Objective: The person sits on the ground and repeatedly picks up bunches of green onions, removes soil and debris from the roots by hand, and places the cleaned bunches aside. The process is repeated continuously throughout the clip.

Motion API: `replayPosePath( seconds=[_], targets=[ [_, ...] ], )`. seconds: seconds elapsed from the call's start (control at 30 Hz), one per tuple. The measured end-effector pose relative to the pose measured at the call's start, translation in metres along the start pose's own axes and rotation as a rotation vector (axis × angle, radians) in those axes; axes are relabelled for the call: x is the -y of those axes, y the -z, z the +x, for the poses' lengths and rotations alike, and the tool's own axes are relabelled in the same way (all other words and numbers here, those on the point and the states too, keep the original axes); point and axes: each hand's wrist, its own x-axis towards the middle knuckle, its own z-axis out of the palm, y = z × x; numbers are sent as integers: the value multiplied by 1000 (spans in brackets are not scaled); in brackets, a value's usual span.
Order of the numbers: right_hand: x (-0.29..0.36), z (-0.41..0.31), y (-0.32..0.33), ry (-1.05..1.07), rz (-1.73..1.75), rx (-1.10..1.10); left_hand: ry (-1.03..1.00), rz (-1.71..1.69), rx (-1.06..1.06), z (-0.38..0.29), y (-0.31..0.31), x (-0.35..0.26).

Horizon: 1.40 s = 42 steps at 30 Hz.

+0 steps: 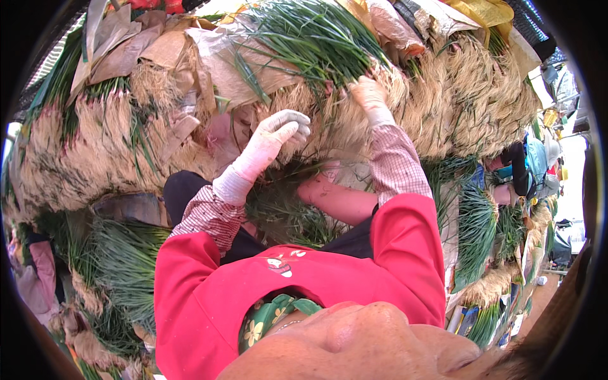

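Observation:
My left hand (282, 130), in a whitish glove, hovers in front of the pile with fingers loosely bent and nothing visible in it. My right hand (370, 95), also gloved, reaches up to the green onions (313, 40) and closes around some at their stem bases. Its fingertips are partly hidden among the stems. These onions lie with green leaves pointing away from me and pale stringy roots (396, 85) towards me. Between my hands, more roots (292, 102) hang from the pile's near edge. A brown-white sheet (256, 69) lies beside the leaves.
Root bundles (475, 99) continue to the right and more (95, 147) to the left, partly under brown sheets (114, 57). Loose green leaves (294, 209) litter the ground between my legs. Laid-out onions (128, 266) flank me. Other people sit at far right (536, 161) and far left (40, 280).

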Motion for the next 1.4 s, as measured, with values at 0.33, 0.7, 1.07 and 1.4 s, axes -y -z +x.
replayPosePath(
  seconds=[0.33, 0.7, 1.07, 1.4],
  targets=[
    [22, 13, 47, 398, -144, -688, 179, 11, -202, 3, 52, 40],
    [45, 20, 3, 321, -216, -62, 110, -1, -207, -2, 54, 63],
    [119, -159, 16, 413, 410, 324, 271, -531, -450, 2, 32, 109],
    [131, -152, -115, -46, 2019, 552, 400, -900, -68, -47, 36, 101]
  ],
)
